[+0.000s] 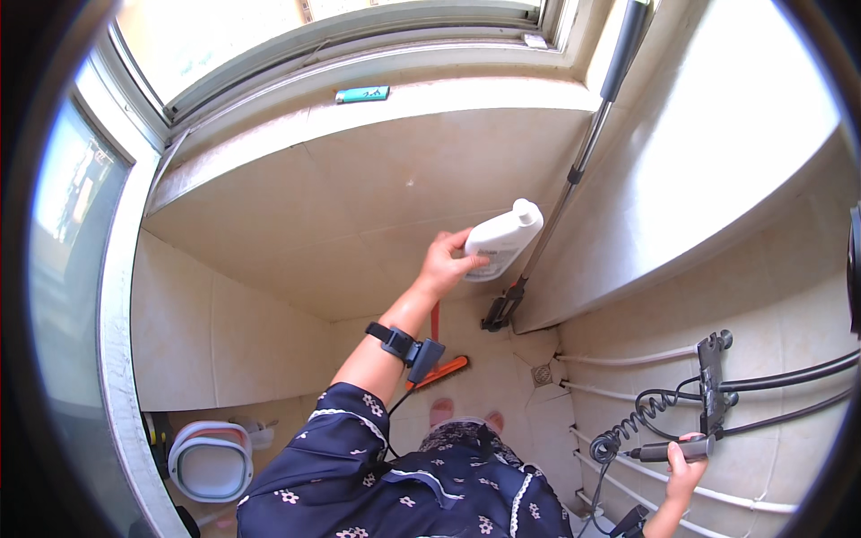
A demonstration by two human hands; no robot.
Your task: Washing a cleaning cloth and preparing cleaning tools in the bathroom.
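Observation:
My left hand [445,263] is stretched forward and grips a white plastic bottle [504,241] by its lower side. The bottle tilts, its white cap up and to the right, and a printed label faces me. At the lower right, my right hand [685,464] is closed around a dark grey handheld sprayer [656,450]. A black coiled hose [609,444] hangs beside its thin end. Right by the sprayer is a dark metal wall fitting [712,387], with black hoses running off to the right.
White pipes [625,360] run along the right wall. A long-handled pole [572,176] leans in the corner, and an orange floor brush [437,373] lies near a floor drain [541,375]. Basins [212,463] stand lower left. A turquoise box [363,94] lies on the windowsill [457,94].

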